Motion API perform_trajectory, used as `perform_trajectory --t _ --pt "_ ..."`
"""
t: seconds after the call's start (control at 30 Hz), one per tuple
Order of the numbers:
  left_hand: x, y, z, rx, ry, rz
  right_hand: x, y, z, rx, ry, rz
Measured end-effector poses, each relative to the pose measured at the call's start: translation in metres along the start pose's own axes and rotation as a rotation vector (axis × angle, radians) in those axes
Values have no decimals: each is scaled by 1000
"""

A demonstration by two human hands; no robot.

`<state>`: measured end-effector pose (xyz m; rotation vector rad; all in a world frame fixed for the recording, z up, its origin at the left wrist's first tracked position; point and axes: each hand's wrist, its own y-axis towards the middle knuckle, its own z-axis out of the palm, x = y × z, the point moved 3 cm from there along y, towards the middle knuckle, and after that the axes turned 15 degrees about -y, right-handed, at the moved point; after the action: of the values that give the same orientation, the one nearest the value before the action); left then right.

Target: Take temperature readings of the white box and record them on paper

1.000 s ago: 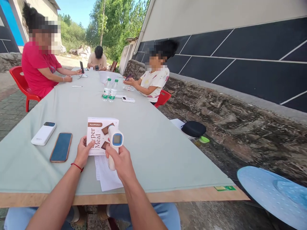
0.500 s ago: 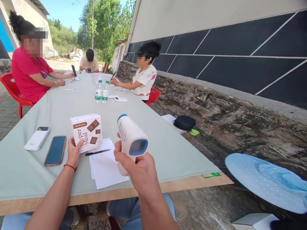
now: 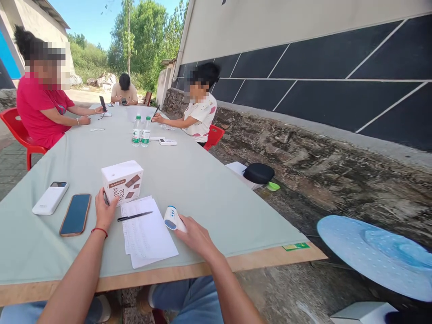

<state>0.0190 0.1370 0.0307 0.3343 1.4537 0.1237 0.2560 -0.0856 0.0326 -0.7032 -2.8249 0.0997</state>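
Observation:
My left hand (image 3: 105, 210) grips the lower front of a white box (image 3: 114, 172) with chocolate pieces printed on it. The box stands on the table, its top face showing. A small dark thing (image 3: 106, 198) shows between my fingers and the box; I cannot make out what it is. My right hand (image 3: 195, 234) is wrapped round the handle of a white and blue infrared thermometer (image 3: 171, 218), which lies sideways low over the table. Between both hands are sheets of paper (image 3: 153, 243) with handwriting, and a black pen (image 3: 135, 216) rests across them.
A smartphone (image 3: 75, 215) and a white power bank (image 3: 50, 198) lie at the left. Farther off stand two water bottles (image 3: 141, 131) near a white device (image 3: 168, 142). Three people sit round the cloth-covered table (image 3: 236, 225). A blue hat (image 3: 364, 252) is at the right.
My right hand has lowered the thermometer and turned it onto its side near the table. The box has tipped upright, so its top face now shows.

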Motion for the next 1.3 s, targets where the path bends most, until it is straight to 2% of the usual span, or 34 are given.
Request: perform_trajectory --t 0.17,0.23,0.27,0.37,0.4,0.47,0.53,0.63,0.93,1.13,1.2,1.3 --pt "-7 -10 -5 -135 174 3 5 3 8 18 -94 16" --pt "-21 -28 -4 -74 225 83 5 4 8 26 -114 19" --pt "-29 -41 -1 35 249 140 4 3 7 31 -119 20" --pt "-46 -95 10 531 324 248 4 2 4 39 -124 13" --pt "-49 -115 12 657 367 279 4 2 4 39 -126 11" --pt "-51 -147 10 787 489 343 4 3 4 39 -132 7" --pt "-47 -168 6 814 580 377 5 4 5 38 -135 2" --pt "-42 -179 2 790 652 405 5 7 6 40 -136 -10" --pt "-46 -174 4 682 574 413 5 10 7 30 -104 10" --pt "-41 -175 2 640 554 408 6 12 9 -65 -165 57" --pt "-41 -175 2 640 555 410 17 13 8 -159 -166 7" --pt "-41 -175 2 649 568 420 49 18 9 -253 -141 -178"
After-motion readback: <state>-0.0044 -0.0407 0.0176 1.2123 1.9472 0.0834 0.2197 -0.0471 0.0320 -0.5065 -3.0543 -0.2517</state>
